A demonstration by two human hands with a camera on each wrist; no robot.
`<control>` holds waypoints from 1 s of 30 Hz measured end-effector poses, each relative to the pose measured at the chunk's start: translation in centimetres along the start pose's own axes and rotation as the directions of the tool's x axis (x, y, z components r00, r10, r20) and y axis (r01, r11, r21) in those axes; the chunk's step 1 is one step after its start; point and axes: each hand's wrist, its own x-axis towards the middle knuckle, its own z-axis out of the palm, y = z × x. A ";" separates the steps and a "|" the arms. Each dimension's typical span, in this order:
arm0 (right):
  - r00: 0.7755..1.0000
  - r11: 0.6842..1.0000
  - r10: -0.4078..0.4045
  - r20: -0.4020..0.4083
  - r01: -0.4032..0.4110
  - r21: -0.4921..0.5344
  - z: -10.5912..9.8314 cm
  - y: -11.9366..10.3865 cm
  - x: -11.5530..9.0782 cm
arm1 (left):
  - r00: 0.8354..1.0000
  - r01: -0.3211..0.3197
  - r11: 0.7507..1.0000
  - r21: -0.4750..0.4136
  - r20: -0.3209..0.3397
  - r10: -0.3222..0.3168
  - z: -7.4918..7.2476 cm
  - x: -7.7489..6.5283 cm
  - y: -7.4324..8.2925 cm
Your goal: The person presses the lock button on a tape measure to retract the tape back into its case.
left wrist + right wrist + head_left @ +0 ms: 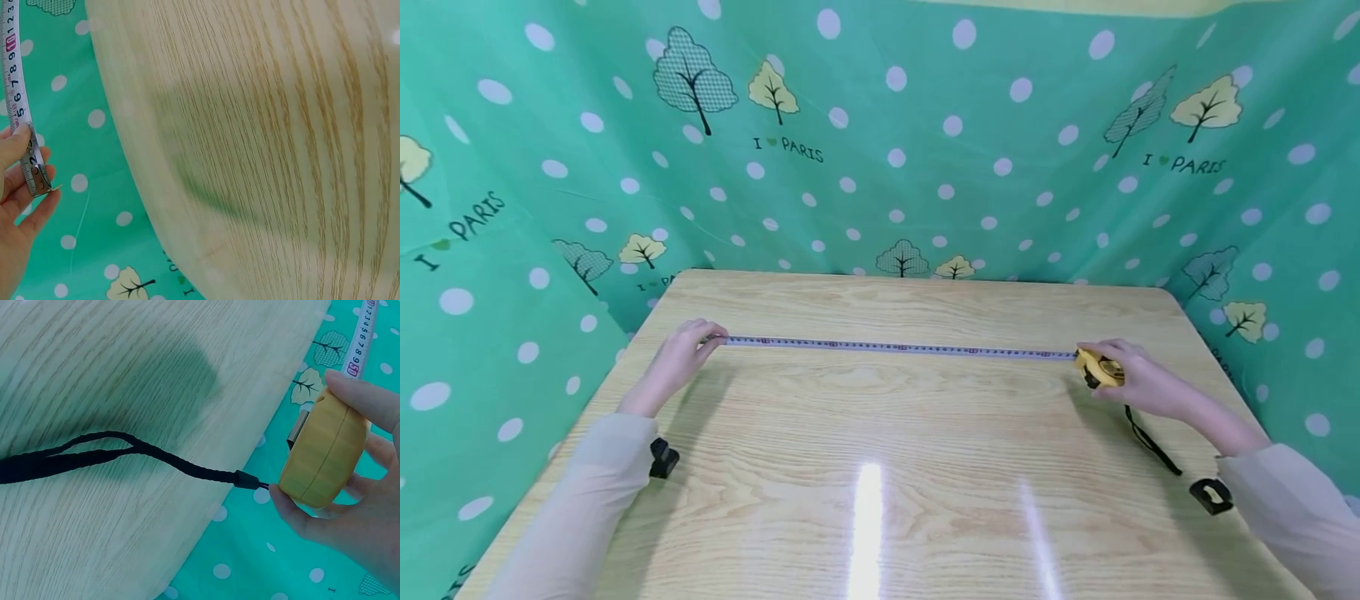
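Observation:
A yellow tape measure [325,450] is gripped by my right hand [1142,385], its thumb and fingers curled round the case. Its white blade [902,347] stretches across to my left hand [679,360], above the table. In the left wrist view, thumb and fingers of the left hand [19,200] pinch the blade's end, near the metal hook [45,184]. From the case a black wrist strap [175,462] hangs down. The right wrist view shows the blade [361,344] coming out beside the right thumb, near the 50 mark.
Beneath both hands lies a light wood-grain table [880,433], with bright reflections toward its front. A green dotted curtain [925,167] printed with trees surrounds its back and sides. Black wrist mounts [662,458] sit at both white sleeves.

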 end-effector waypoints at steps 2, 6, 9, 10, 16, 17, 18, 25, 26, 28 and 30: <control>1.000 1.000 0.005 0.001 -0.005 0.005 0.0 -0.1 0.0 | 1.000 -0.003 1.000 0.001 -0.004 0.003 0.0 0.0 0.1; 1.000 1.000 0.000 -0.003 0.000 0.003 0.2 -0.3 -0.1 | 1.000 -0.018 1.000 0.000 -0.011 0.018 0.0 0.2 0.2; 1.000 1.000 -0.002 -0.010 0.002 0.001 0.3 -0.4 -0.1 | 1.000 -0.026 1.000 0.000 -0.011 0.026 0.1 0.2 0.3; 1.000 1.000 -0.003 -0.009 0.003 0.002 0.4 -0.4 -0.1 | 1.000 -0.026 1.000 -0.001 -0.010 0.026 0.2 0.2 0.3; 1.000 1.000 -0.001 -0.003 0.001 0.002 0.4 -0.8 0.5 | 1.000 -0.015 1.000 0.002 -0.008 0.015 0.4 0.2 0.5; 1.000 1.000 -0.001 -0.002 0.001 0.001 0.4 -0.8 0.5 | 1.000 -0.015 1.000 0.003 -0.007 0.015 0.4 0.2 0.5; 1.000 1.000 -0.003 -0.002 0.003 0.001 0.5 -0.8 0.5 | 1.000 -0.016 1.000 0.004 -0.006 0.016 0.4 0.2 0.6; 0.999 0.999 -0.030 -0.017 0.031 0.009 0.6 -0.8 0.7 | 1.000 -0.024 1.000 0.005 -0.003 0.024 0.4 0.2 0.7; 0.999 0.999 -0.034 -0.019 0.034 0.009 0.6 -0.8 0.8 | 1.000 -0.024 1.000 0.002 -0.003 0.024 0.4 0.3 0.8; 0.999 0.999 -0.035 -0.022 0.035 0.008 0.6 -0.8 0.9 | 1.000 -0.024 1.000 -0.004 -0.001 0.024 0.4 0.3 0.9; 0.999 0.999 -0.032 -0.022 0.032 0.010 0.6 -0.8 1.0 | 1.000 -0.019 1.000 -0.009 0.004 0.019 0.4 0.4 1.0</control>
